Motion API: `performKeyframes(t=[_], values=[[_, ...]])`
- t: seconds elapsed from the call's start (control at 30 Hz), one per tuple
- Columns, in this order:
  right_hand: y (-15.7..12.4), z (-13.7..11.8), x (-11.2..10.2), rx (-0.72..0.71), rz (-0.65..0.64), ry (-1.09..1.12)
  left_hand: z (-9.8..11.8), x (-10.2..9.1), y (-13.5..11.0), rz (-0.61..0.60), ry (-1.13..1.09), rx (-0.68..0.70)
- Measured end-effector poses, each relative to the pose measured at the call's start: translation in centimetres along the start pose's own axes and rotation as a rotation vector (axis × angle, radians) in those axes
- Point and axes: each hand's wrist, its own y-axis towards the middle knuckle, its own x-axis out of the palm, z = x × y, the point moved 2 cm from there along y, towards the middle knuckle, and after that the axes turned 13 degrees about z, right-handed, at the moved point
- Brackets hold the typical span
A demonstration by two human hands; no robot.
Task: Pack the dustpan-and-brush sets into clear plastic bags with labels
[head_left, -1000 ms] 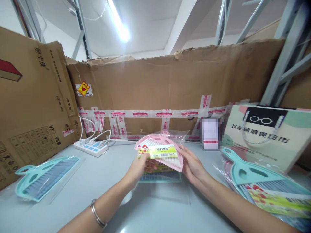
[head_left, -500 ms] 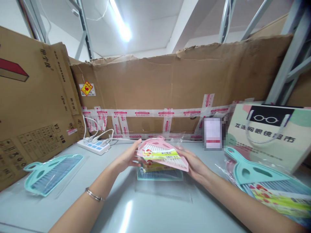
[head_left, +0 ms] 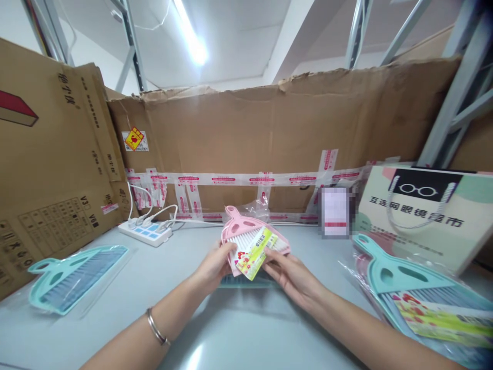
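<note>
A pink dustpan and brush set [head_left: 243, 224] in a clear plastic bag, with a yellow-green label card [head_left: 257, 253] on its front, is held up over the table. My left hand [head_left: 219, 261] grips its lower left edge, thumb in front. Its lower right side, by the card, is pinched in my right hand [head_left: 289, 272]. Beneath it lies a teal dustpan set [head_left: 246, 282], mostly hidden by the pink one and my hands.
On the left lies a bagged teal dustpan set [head_left: 79, 277], near a white power strip [head_left: 145, 233]. More teal sets [head_left: 408, 280] with a label are at right, before a gift bag [head_left: 425, 216]. A large cardboard box [head_left: 231, 133] walls off the back of the grey table [head_left: 162, 277].
The pink dustpan set has turned and tilted, its handle now pointing up and left. Both hands have shifted to its lower edge, beside the label card.
</note>
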Motion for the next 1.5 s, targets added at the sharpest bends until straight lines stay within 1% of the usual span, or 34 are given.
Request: performKeyframes(t=[0.07, 0.13, 0.2, 0.23, 0.37, 0.43, 0.5, 0.57, 0.63, 0.73, 0.77, 0.83, 0.9, 0.93, 1.03, 1.1, 1.17, 1.23, 1.33, 1.4, 1.5], values=[[0.0, 0.2, -0.1, -0.01, 0.035, 0.005, 0.3, 0.2, -0.4, -0.05, 0.001, -0.019], [0.2, -0.2, -0.2, -0.036, 0.041, 0.009, 0.6, 0.2, -0.4, -0.088, -0.047, -0.089], [0.5, -0.7, -0.4, -0.065, 0.038, 0.004, 0.8, -0.1, 0.0, -0.063, -0.088, -0.13], [0.6, -1.0, -0.5, -0.075, 0.037, -0.004, 0.8, -0.3, 0.2, -0.039, -0.092, -0.118], [0.6, -1.4, -0.6, -0.136, 0.048, -0.03, 0.9, -0.8, 0.6, 0.047, -0.056, 0.054], [0.5, -1.6, -0.5, -0.177, 0.055, -0.033, 1.1, -0.9, 0.5, 0.126, -0.006, 0.165], [0.3, -1.8, -0.5, -0.204, 0.053, -0.043, 1.3, -1.1, 0.3, 0.211, 0.066, 0.306], [0.1, -2.0, -0.4, -0.217, 0.04, -0.047, 1.6, -1.2, 0.3, 0.251, 0.122, 0.387], [0.0, -2.2, -0.4, -0.211, 0.018, -0.03, 1.7, -1.3, 0.5, 0.236, 0.09, 0.358], [0.2, -2.0, -0.5, -0.183, -0.002, 0.02, 1.9, -1.3, 0.7, 0.206, -0.124, 0.232], [0.2, -1.8, -0.5, -0.174, -0.006, 0.028, 1.8, -1.2, 0.7, 0.169, -0.176, 0.18], [0.3, -1.5, -0.5, -0.169, -0.009, 0.02, 1.5, -0.6, 0.3, 0.025, -0.171, 0.079], [0.5, -1.2, -0.5, -0.19, -0.007, 0.007, 0.8, 0.1, -0.4, -0.111, -0.064, 0.026], [0.5, -1.1, -0.6, -0.211, 0.003, 0.007, 0.4, 0.3, -0.7, -0.141, 0.003, 0.023], [0.7, -1.1, -0.7, -0.281, 0.025, 0.015, -0.6, 0.5, -1.3, -0.15, 0.176, 0.011], [0.8, -1.1, -0.8, -0.287, 0.034, 0.017, -0.8, 0.5, -1.5, -0.159, 0.218, -0.017], [0.9, -1.1, -0.8, -0.241, 0.035, -0.005, -0.5, 0.5, -1.6, -0.169, 0.181, -0.02], [0.9, -1.1, -0.8, -0.182, 0.022, -0.045, 0.0, 0.6, -1.6, -0.169, 0.085, -0.002], [0.7, -1.0, -0.6, -0.126, -0.045, -0.085, 0.4, 0.9, -1.6, -0.146, -0.076, 0.016], [0.4, -0.8, -0.5, -0.112, -0.078, -0.088, 0.2, 1.0, -1.6, -0.155, -0.116, -0.001], [0.0, -0.7, -0.4, -0.12, -0.102, -0.099, -0.4, 1.1, -1.7, -0.203, -0.112, -0.017]])
